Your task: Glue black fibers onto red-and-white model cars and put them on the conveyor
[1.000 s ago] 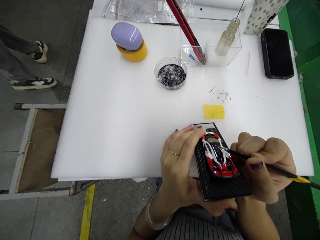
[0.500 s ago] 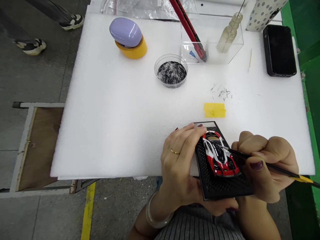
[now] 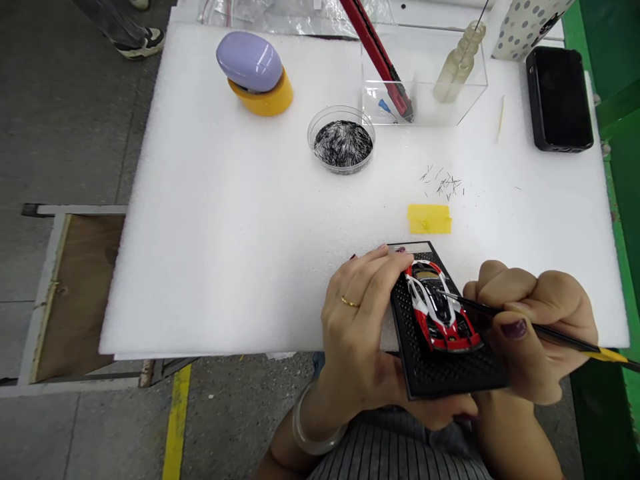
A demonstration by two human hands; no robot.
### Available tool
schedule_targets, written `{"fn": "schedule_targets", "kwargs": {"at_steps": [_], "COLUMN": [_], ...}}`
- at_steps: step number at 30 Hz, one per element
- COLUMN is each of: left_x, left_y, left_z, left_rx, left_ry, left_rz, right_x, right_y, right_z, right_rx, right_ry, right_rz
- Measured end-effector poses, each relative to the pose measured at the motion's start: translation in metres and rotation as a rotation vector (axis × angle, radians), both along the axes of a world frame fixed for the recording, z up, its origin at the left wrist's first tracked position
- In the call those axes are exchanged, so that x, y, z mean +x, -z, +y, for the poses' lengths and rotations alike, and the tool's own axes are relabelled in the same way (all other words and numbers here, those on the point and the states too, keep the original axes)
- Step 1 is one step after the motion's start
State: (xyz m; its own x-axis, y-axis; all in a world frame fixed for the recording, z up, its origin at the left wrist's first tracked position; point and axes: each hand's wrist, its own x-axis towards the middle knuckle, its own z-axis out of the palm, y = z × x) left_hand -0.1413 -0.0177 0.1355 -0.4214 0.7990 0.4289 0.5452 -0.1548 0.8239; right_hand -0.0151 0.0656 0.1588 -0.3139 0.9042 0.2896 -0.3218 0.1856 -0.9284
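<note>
A red, white and black model car (image 3: 440, 310) sits on a black textured display base (image 3: 417, 373) at the table's front edge. My left hand (image 3: 357, 327) is closed around the base's left side, thumb underneath and fingertips by the car's side. Between the thumb and fingers of my right hand (image 3: 540, 327) is a thin black paintbrush (image 3: 483, 308) with a yellow section near its end. Its fine tip touches or hovers just over the car's dark upper middle; I cannot tell which. Beyond the base lies a piece of yellow tape (image 3: 430, 219).
Short black fibres (image 3: 447, 183) lie scattered past the tape. A round clear dish (image 3: 341, 141) holds many more. Behind stand a clear box (image 3: 425, 103) with a red utility knife (image 3: 380, 63) and small bottle (image 3: 460, 63), a purple rounded object (image 3: 250, 61) on a yellow ring, and a black device (image 3: 559, 100).
Both hands, the car and the brush stay almost in place, the brush tip shifting only slightly. At upper left, a bystander's legs and shoes have moved.
</note>
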Motion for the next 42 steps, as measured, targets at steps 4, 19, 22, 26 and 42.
{"fn": "schedule_targets", "kwargs": {"at_steps": [4, 19, 22, 26, 42], "left_x": [0.000, 0.000, 0.000, 0.000, 0.053], "left_y": [0.000, 0.000, 0.001, 0.001, -0.002], "left_z": [0.000, 0.000, 0.000, 0.000, 0.013], "left_rx": [-0.006, -0.013, -0.016, -0.033, -0.036], "left_ry": [0.002, -0.011, -0.018, -0.027, -0.202], "left_rz": [0.000, 0.011, 0.021, 0.011, 0.313], "right_x": [0.000, 0.001, 0.005, 0.007, 0.065], "right_y": [0.004, 0.007, 0.012, 0.010, -0.019], "right_z": [0.002, 0.003, 0.007, 0.009, -0.001], "right_rx": [0.051, 0.031, 0.059, 0.085, 0.005], "right_ry": [-0.007, 0.069, 0.051, -0.032, 0.031], "right_rz": [0.041, 0.014, 0.016, 0.009, -0.547]}}
